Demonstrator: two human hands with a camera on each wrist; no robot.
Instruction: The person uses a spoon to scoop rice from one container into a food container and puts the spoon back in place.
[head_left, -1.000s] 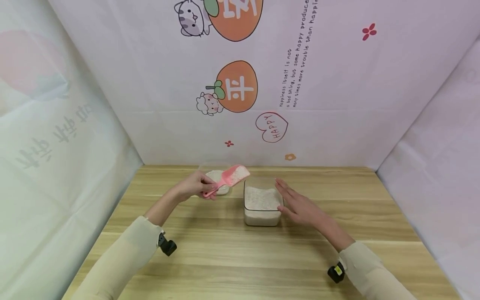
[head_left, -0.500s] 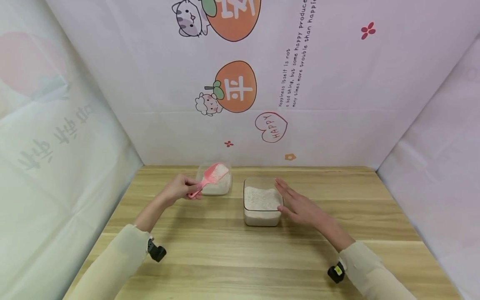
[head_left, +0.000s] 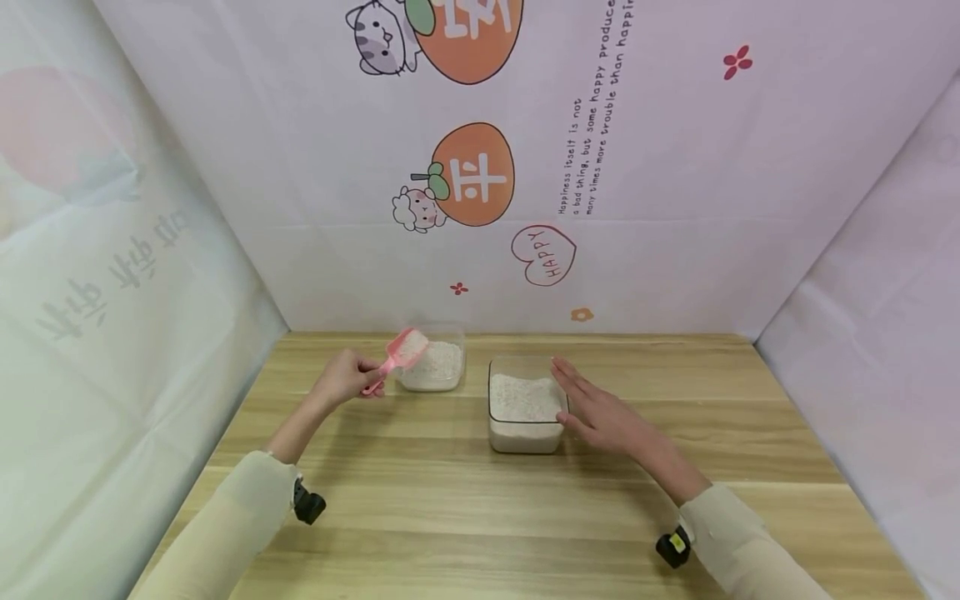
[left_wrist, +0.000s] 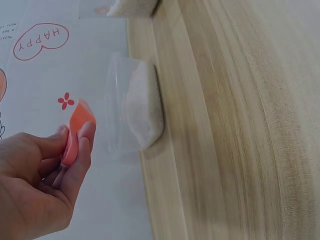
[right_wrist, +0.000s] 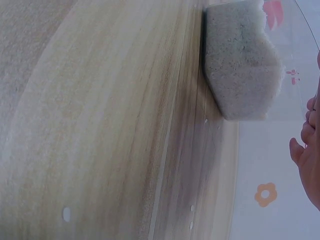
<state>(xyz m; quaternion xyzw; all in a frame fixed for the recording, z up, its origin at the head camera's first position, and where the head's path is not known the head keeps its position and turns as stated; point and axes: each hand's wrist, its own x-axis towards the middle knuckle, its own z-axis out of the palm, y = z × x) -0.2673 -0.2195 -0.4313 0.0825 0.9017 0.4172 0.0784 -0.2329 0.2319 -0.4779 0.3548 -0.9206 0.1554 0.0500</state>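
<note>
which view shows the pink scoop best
The head view: the whole pink scoop shows there, its handle pinched by the left hand, its bowl beside the smaller clear container. The left wrist view catches only a blurred pink part between the fingers. The right wrist view does not show it.

Left hand (head_left: 341,379) pinching, right hand (head_left: 600,412) flat

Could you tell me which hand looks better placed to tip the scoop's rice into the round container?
Probably the left. The left hand already grips the pink scoop, whose bowl hangs at the round container. The right hand lies flat against the square container, farther away.
</note>
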